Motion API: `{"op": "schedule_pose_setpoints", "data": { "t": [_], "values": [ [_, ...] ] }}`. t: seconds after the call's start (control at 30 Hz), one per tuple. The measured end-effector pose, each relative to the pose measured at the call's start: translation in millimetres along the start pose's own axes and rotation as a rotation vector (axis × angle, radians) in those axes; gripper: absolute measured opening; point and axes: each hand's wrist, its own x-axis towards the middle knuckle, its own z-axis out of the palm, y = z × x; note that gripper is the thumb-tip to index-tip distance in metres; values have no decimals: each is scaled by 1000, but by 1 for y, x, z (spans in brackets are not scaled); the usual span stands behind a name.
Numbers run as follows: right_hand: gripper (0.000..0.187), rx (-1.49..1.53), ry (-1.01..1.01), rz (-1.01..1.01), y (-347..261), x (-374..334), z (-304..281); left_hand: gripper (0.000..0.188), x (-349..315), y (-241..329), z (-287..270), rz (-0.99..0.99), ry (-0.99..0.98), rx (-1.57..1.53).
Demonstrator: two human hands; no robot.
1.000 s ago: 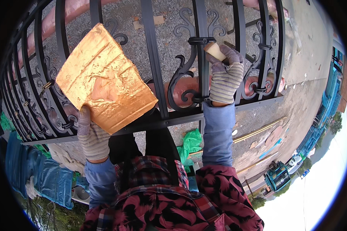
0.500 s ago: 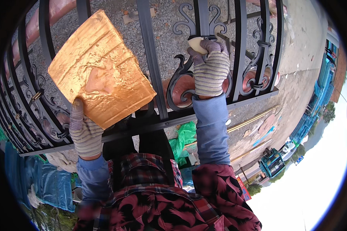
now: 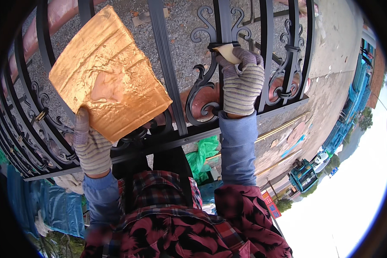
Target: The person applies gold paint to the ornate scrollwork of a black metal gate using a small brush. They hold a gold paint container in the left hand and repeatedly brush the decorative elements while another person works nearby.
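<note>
My left hand (image 3: pixel 92 148), in a striped knit glove, grips the lower left edge of a flat square board (image 3: pixel 131 64) coated in shiny gold, with the thumb on top. A bare, pinkish patch shows in the middle of its wrinkled surface. Between the gloved fingers of my right hand (image 3: pixel 244 86) is a small cream-coloured pad (image 3: pixel 228 53), perhaps sponge. The pad touches or lies very close to the dark collar (image 3: pixel 215 44) on a black metal railing panel (image 3: pixel 161 34). Scrollwork (image 3: pixel 200 96) curls below that collar.
The panel lies across pinkish wrapped rolls (image 3: pixel 58 19) over gravelly ground. Green plastic (image 3: pixel 204 155) lies near my legs, and blue sheeting (image 3: pixel 58 210) at the lower left. Strips (image 3: pixel 281 130) rest on the concrete to the right. A teal machine (image 3: pixel 303 176) stands farther off.
My right hand and the pad have shifted slightly right and down, and the pad is tilted differently. The gold board has moved a little left and up.
</note>
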Motion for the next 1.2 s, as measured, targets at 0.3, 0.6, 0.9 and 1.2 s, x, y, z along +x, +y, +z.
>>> {"op": "schedule_pose_setpoints", "data": {
  "t": [0.3, 0.6, 0.9, 1.2],
  "values": [
    [31, -86, 47, 86, 15, 5, 3, 56, 7, 5, -4, 25, -31, 28],
    [30, -201, -107, 36, -7, 1, 10, 57, 9, 6, 4, 49, -66, 67],
    [35, -94, -43, 70, 9, 12, -8, 58, 8, 7, 7, 33, -59, 55],
    [31, -1, 41, 150, 17, 12, -13, 61, 9, 5, 9, 25, -57, 75]
  ]
}}
